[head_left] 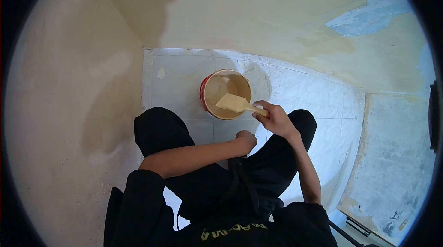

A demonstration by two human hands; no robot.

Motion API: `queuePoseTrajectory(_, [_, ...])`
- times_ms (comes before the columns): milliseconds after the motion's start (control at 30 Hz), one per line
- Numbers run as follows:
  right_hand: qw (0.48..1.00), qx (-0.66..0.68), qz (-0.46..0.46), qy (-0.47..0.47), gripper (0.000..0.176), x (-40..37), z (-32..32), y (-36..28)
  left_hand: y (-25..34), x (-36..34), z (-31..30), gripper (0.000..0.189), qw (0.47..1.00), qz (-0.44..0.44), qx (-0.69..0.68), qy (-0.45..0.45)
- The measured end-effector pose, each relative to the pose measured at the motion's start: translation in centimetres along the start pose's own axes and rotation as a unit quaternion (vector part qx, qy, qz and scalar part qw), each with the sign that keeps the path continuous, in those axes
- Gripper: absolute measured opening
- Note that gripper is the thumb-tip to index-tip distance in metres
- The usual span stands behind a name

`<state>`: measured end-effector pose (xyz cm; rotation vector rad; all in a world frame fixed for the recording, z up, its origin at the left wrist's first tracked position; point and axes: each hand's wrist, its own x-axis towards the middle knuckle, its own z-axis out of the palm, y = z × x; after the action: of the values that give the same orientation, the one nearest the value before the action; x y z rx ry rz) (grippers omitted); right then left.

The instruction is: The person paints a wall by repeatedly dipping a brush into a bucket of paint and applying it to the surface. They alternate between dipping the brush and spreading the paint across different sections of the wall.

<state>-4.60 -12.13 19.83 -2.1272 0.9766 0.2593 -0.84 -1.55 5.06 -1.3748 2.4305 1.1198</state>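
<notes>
My right hand (276, 120) grips the handle of a wide paintbrush (234, 103), whose bristles are coated in a cream-beige colour. The brush head is over the near part of a bucket (202, 94) with a red outside and a beige-smeared inside. Whether the bristles touch the bucket's contents cannot be made out. Curled into a fist, my left hand (248, 141) is in front of my lap, short of the bucket, with nothing visible in it.
Pale tiles (182, 69) form the floor, spattered near the wall. The back wall (258, 21) is coated beige, with bluish bare patches (369, 14) at upper right. A beige wall (69, 122) rises close on the left. My bent knees flank the space before the bucket.
</notes>
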Motion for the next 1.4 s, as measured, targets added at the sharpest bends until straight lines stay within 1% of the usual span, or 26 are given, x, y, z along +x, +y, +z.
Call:
queuePoseTrajectory(33, [1.000, 0.000, -0.001, 0.004, 0.028, -0.5, 0.1, 0.4, 0.0, 0.0, 0.4, 0.026, 1.000, 0.000, 0.004, 0.000])
queuePoseTrajectory(100, [0.994, 0.110, -0.002, 0.013, 0.023, -1.0, 0.2, 1.3, -0.1, -0.3, 0.3, 0.024, 1.000, 0.000, -0.006, -0.013])
queuePoseTrajectory(133, [0.990, 0.144, -0.001, 0.008, 0.022, -1.1, 0.2, 1.8, 0.0, -0.5, -0.3, 0.023, 0.999, 0.002, -0.002, -0.045])
queuePoseTrajectory(167, [0.989, 0.145, -0.005, 0.013, 0.022, -0.8, 0.0, 2.3, -0.3, -0.3, -0.5, 0.023, 0.999, -0.001, 0.004, -0.044])
queuePoseTrajectory(233, [0.977, 0.212, 0.009, -0.003, 0.025, -1.1, 0.1, 2.8, 0.0, -0.5, 0.6, 0.024, 0.999, -0.023, -0.012, -0.024])
queuePoseTrajectory(267, [0.979, 0.202, -0.016, 0.006, 0.026, -1.0, 0.0, 2.8, -0.2, -0.3, 0.8, 0.024, 0.999, -0.027, -0.011, -0.023])
queuePoseTrajectory(300, [0.979, 0.202, -0.019, 0.003, 0.026, -0.7, -0.3, 2.6, -0.3, -0.5, 0.7, 0.023, 1.000, -0.019, -0.015, -0.018])
queuePoseTrajectory(367, [0.981, 0.185, 0.017, -0.056, 0.026, -0.1, -1.0, 2.2, 0.1, -0.9, 0.8, 0.023, 0.999, -0.014, -0.024, -0.016])
queuePoseTrajectory(400, [0.986, 0.157, 0.019, -0.060, 0.025, 0.4, -1.2, 2.0, 0.0, -1.0, 0.6, 0.023, 0.999, -0.018, -0.022, -0.021])
queuePoseTrajectory(433, [0.985, 0.160, 0.018, -0.061, 0.025, 0.9, -1.3, 1.7, 0.1, -1.1, 0.5, 0.023, 0.999, -0.021, -0.019, -0.027])
queuePoseTrajectory(500, [0.995, 0.062, -0.015, -0.074, 0.024, 2.2, -1.7, 1.0, -0.1, -1.0, 0.6, 0.023, 0.999, -0.022, -0.019, -0.031])
queuePoseTrajectory(567, [0.997, 0.041, -0.024, -0.060, 0.023, 3.3, -1.7, 0.9, -0.7, -0.5, 0.8, 0.022, 0.999, -0.025, -0.015, -0.032])
queuePoseTrajectory(633, [0.998, -0.017, -0.053, 0.012, 0.022, 4.4, -0.8, 1.5, -0.7, -0.3, 1.1, 0.023, 0.998, -0.031, -0.019, -0.047])
queuePoseTrajectory(667, [0.998, -0.014, -0.052, 0.011, 0.022, 4.8, -0.5, 1.8, -0.7, -0.4, 1.5, 0.023, 0.998, -0.031, -0.020, -0.050])
queuePoseTrajectory(733, [0.997, -0.073, 0.005, -0.020, 0.024, 5.2, -0.5, 1.3, -0.5, -0.9, 1.3, 0.024, 0.998, -0.032, -0.008, -0.050])
queuePoseTrajectory(767, [0.997, -0.070, 0.003, -0.020, 0.024, 5.4, -0.6, 1.2, -0.7, -1.1, 0.9, 0.024, 0.998, -0.034, -0.007, -0.052])
queuePoseTrajectory(833, [0.992, -0.124, 0.019, -0.015, 0.024, 4.8, -0.2, 1.2, -0.2, -1.6, 1.1, 0.023, 0.998, -0.036, -0.032, -0.030])
queuePoseTrajectory(867, [0.992, -0.122, 0.021, -0.020, 0.024, 4.5, -0.1, 1.3, 0.2, -1.9, 1.2, 0.023, 0.998, -0.035, -0.037, -0.033])
queuePoseTrajectory(933, [0.989, -0.143, 0.007, -0.024, 0.025, 4.6, -0.4, 1.2, -0.1, -2.1, 0.9, 0.022, 0.999, 0.001, -0.036, -0.034])
queuePoseTrajectory(967, [0.989, -0.144, 0.007, -0.023, 0.025, 4.7, -0.6, 0.9, -0.1, -2.2, 0.9, 0.022, 0.999, 0.001, -0.036, -0.033])
queuePoseTrajectory(1033, [0.990, -0.118, 0.021, -0.072, 0.029, 4.9, -1.0, 0.3, 0.2, -2.3, 1.0, 0.021, 1.000, 0.009, -0.027, 0.004])
queuePoseTrajectory(1067, [0.990, -0.119, 0.024, -0.072, 0.029, 5.0, -0.6, 0.9, 0.2, -2.4, 1.1, 0.021, 1.000, 0.012, -0.028, 0.003])
queuePoseTrajectory(1133, [0.994, -0.073, -0.031, -0.070, 0.031, 5.8, -0.1, 1.9, -0.2, -2.4, 0.5, 0.022, 0.999, 0.012, -0.035, -0.008])
queuePoseTrajectory(1267, [0.995, -0.038, -0.028, -0.086, 0.027, 6.0, 0.0, 2.2, -0.7, -2.2, 1.0, 0.022, 0.999, -0.001, -0.036, -0.001])
queuePoseTrajectory(1367, [0.996, -0.068, -0.030, -0.059, 0.023, 6.0, 0.2, 2.8, -0.9, -2.2, 0.9, 0.022, 0.999, 0.003, -0.032, 0.004])
queuePoseTrajectory(1400, [0.994, -0.101, -0.028, -0.037, 0.023, 5.8, 0.3, 2.7, -0.8, -2.2, 1.1, 0.021, 0.999, 0.000, -0.034, 0.006])
